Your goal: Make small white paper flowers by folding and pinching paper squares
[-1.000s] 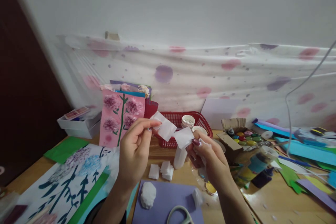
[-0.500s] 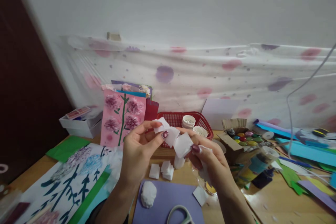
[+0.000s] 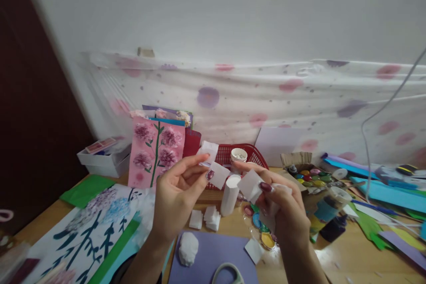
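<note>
My left hand (image 3: 181, 195) pinches thin white paper squares (image 3: 218, 175) between thumb and fingers; one stands up behind the fingertips. My right hand (image 3: 282, 204) is closed on more white paper squares (image 3: 252, 185), the front one held under the thumb and others tucked toward the palm. A gap separates the two hands. Between them, farther back, a white cylinder (image 3: 230, 196) stands upright on the table. Below are small stacks of white paper squares (image 3: 212, 218), a crumpled white wad (image 3: 188, 248) and scissors (image 3: 228, 270), partly out of view, on a purple sheet (image 3: 213, 248).
Paint pots (image 3: 266, 237) lie partly behind my right hand. A red basket (image 3: 258, 155) with white cups stands behind. To the left are a pink flower picture (image 3: 156, 151) and a painted sheet (image 3: 96, 226); to the right, a paint box (image 3: 293, 173), a jar (image 3: 328, 208) and coloured paper.
My hands have moved apart, the right one shifting rightward with its squares. The white cylinder and the paint pots between and below them now show more fully.
</note>
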`<state>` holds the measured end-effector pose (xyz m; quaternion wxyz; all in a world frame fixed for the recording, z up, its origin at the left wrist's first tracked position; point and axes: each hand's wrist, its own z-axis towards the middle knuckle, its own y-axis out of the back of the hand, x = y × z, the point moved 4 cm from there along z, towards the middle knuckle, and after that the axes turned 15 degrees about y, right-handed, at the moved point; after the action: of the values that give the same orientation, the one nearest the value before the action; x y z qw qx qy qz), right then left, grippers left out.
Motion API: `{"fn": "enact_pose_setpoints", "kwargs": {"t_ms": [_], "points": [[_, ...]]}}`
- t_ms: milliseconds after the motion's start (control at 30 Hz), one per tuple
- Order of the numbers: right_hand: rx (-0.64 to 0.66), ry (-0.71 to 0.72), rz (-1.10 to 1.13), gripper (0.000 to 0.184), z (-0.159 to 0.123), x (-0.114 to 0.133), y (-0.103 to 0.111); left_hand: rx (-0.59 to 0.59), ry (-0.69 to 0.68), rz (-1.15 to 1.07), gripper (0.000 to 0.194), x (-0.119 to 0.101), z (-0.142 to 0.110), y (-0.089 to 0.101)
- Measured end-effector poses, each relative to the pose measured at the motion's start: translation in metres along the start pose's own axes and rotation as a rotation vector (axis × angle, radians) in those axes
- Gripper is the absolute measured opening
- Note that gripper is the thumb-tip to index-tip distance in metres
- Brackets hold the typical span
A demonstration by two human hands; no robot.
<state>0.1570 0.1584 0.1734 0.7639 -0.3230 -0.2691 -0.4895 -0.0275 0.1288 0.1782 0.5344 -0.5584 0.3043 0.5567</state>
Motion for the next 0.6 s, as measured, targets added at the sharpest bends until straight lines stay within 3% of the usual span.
{"fn": "enact_pose_setpoints", "kwargs": {"t_ms": [133, 233, 367, 433, 600], "points": [[-0.061, 0.056, 0.090, 0.032, 0.004, -0.005, 0.001, 0.092, 0.065, 0.010, 0.022, 0.005, 0.007, 0.002], [-0.024, 0.059, 0.142, 0.031, 0.004, -0.005, -0.007, 0.142, 0.090, 0.025, 0.019, 0.008, 0.008, 0.001], [0.050, 0.042, -0.125, 0.037, -0.005, 0.003, -0.020, 0.077, -0.051, 0.091, 0.017, 0.000, 0.001, -0.003], [0.107, 0.026, -0.251, 0.022, -0.010, 0.007, -0.027, 0.041, -0.133, 0.120, 0.020, -0.005, -0.005, -0.006], [0.192, 0.065, -0.350, 0.013, -0.012, 0.009, -0.032, 0.121, -0.156, 0.027, 0.023, -0.010, -0.013, -0.015]]}}
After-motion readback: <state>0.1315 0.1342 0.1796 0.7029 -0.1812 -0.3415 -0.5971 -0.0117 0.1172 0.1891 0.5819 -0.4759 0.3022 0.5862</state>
